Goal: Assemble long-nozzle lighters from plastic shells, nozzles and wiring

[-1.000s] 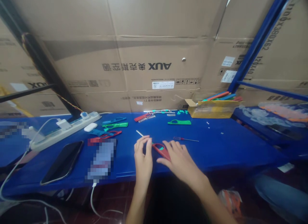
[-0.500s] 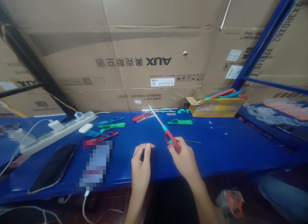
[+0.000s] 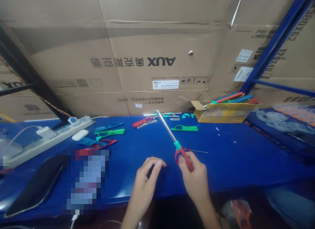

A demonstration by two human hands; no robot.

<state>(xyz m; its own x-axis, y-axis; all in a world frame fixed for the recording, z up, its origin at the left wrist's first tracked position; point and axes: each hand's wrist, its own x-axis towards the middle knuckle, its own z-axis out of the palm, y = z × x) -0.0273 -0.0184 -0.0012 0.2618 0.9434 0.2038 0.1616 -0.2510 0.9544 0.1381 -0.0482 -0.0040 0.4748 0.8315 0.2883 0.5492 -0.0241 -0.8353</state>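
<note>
My right hand [image 3: 194, 176] is closed round the red handle of a long lighter [image 3: 175, 142], held above the blue table [image 3: 152, 143]. The lighter's metal tube points up and away to the left, with a teal collar at its base. My left hand [image 3: 145, 179] hovers just left of it over the table's front edge. Its fingers are curled with thumb and forefinger apart, and nothing is in them. A thin red-handled screwdriver [image 3: 195, 151] lies on the table just behind my right hand.
Several red, green and blue lighter shells [image 3: 108, 134] lie at the table's left and back. A yellow cardboard box [image 3: 226, 111] of parts stands at the back right. A power strip [image 3: 49, 134], a white case [image 3: 80, 135] and a black phone [image 3: 34, 186] sit left. Large cartons form the back wall.
My right hand has lifted the lighter off the table and tipped its tube upward. My left hand has let go and drawn slightly back. The view has shifted a little.
</note>
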